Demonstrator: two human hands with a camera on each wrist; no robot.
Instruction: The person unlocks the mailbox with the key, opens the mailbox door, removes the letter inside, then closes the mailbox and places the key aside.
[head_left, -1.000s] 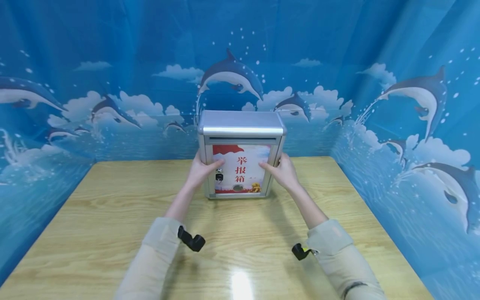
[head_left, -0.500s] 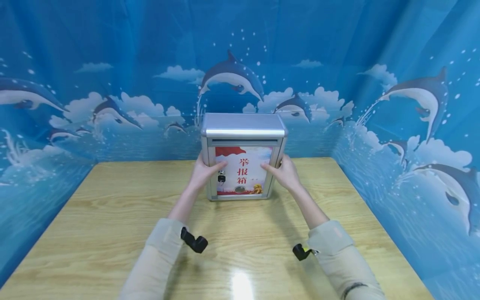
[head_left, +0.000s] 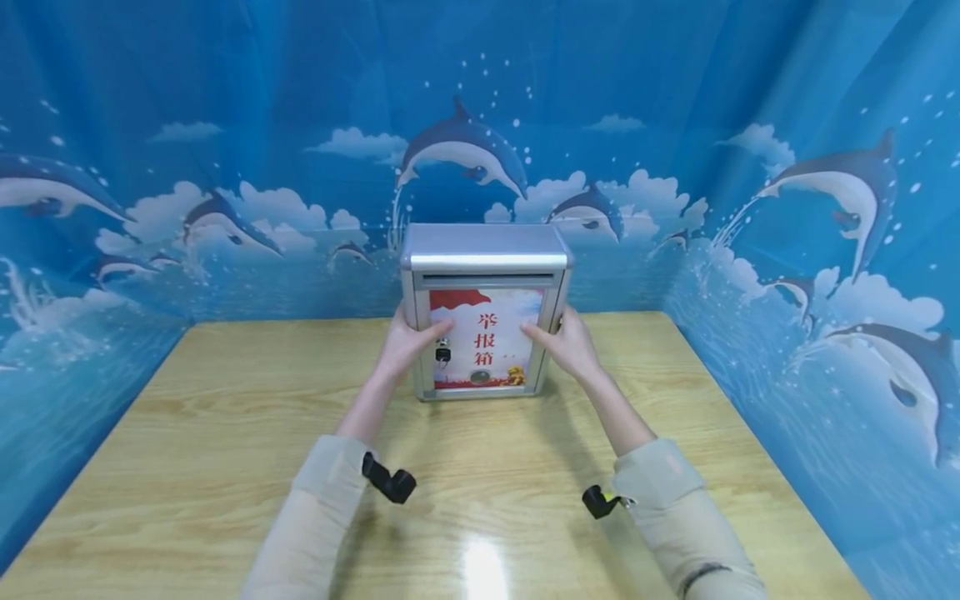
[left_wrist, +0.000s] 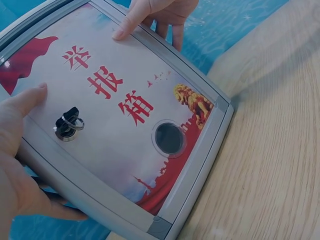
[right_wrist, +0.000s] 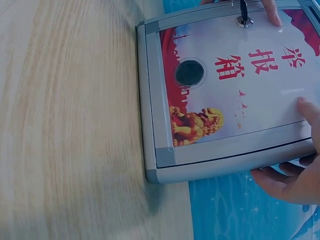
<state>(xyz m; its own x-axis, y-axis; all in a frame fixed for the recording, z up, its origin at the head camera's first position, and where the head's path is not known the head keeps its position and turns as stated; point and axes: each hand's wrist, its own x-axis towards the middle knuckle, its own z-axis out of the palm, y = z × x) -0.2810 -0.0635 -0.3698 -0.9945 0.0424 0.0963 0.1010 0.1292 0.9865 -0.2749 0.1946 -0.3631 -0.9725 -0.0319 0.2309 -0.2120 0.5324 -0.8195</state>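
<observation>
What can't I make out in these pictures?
Inside of the report box: hidden by its closed front panel, all views.
Box's back: turned away, all views.
Left grip: fingers mostly behind the box, head view.
Key: cut off by the top edge, right wrist view.
Golden lion: details too small, head view.

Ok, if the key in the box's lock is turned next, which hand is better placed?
Probably the left: the left hand grips the box on the side close to the key, while the right hand holds the opposite side.
</observation>
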